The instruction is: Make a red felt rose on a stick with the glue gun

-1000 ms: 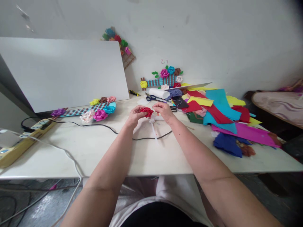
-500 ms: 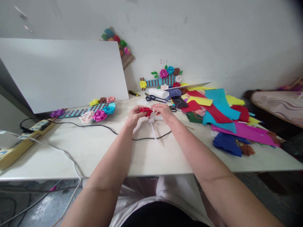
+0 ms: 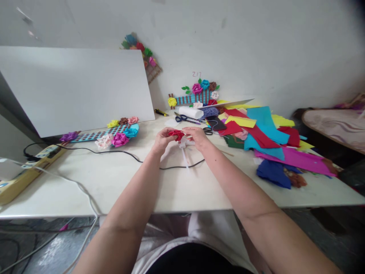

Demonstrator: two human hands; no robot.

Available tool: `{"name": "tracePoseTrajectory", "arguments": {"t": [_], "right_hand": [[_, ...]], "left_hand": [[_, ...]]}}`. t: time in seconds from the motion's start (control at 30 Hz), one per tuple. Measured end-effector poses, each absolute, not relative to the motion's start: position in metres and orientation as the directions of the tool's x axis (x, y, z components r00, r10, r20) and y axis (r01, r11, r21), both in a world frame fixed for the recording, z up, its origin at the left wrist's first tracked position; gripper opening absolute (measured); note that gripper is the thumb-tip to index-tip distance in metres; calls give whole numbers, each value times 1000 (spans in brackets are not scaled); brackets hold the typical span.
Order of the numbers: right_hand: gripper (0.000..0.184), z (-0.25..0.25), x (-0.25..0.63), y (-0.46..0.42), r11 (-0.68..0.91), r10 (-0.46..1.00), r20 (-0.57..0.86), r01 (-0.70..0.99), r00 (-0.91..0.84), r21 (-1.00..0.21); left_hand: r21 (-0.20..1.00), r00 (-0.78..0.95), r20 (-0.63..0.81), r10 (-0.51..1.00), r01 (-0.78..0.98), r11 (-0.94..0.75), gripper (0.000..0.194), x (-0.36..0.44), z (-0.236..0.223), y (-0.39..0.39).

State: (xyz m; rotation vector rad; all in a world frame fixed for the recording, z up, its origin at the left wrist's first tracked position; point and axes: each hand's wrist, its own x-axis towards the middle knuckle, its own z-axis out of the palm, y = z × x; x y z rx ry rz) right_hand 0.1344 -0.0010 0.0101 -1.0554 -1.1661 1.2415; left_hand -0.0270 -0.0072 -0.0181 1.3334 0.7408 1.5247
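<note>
A red paper flower (image 3: 177, 134) is pinched in my left hand (image 3: 163, 140), above the middle of the table. From the other side my right hand (image 3: 196, 137) has its fingertips closed at the flower's right edge; any small piece between them is hidden. Just below the hands lies a white glue gun (image 3: 183, 144), partly covered by my right hand, with a clear glue stick (image 3: 185, 157) pointing towards me. A black cord (image 3: 128, 153) runs across the table beneath my forearms.
Scissors (image 3: 182, 118), a white roll (image 3: 191, 112) and purple yarn (image 3: 210, 112) lie behind my hands. Coloured crepe paper (image 3: 265, 133) is heaped at right. Left stand a flower-trimmed lattice piece (image 3: 94, 134), a white board (image 3: 80, 87) and a power strip (image 3: 17, 186).
Both hands stay nearly in place round the red flower. The flower has turned slightly and my right fingers have shifted a little at its edge.
</note>
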Motion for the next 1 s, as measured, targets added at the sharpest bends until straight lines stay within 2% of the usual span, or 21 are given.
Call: {"name": "tracePoseTrajectory", "arguments": {"t": [0.3, 0.37, 0.47, 0.63, 1.0], "right_hand": [[26, 13, 133, -4, 39, 999, 39, -91, 8, -995], [23, 13, 133, -3, 95, 995, 94, -76, 15, -993], [15, 12, 135, 1, 250, 968, 250, -18, 4, -968], [6, 9, 140, 6, 483, 875, 476, 117, -87, -868], [12, 10, 141, 9, 599, 800, 572, 313, -182, -737]], "left_hand": [[898, 36, 389, 921, -236, -370, 31, -25, -19, -6], [897, 33, 388, 921, -244, -369, 31, -25, -19, -6], [896, 43, 389, 920, -251, -367, 30, -25, -19, -6], [902, 66, 383, 921, -239, -358, 29, -26, -18, -7], [907, 82, 364, 928, -256, -333, 31, -26, -17, -7]]}}
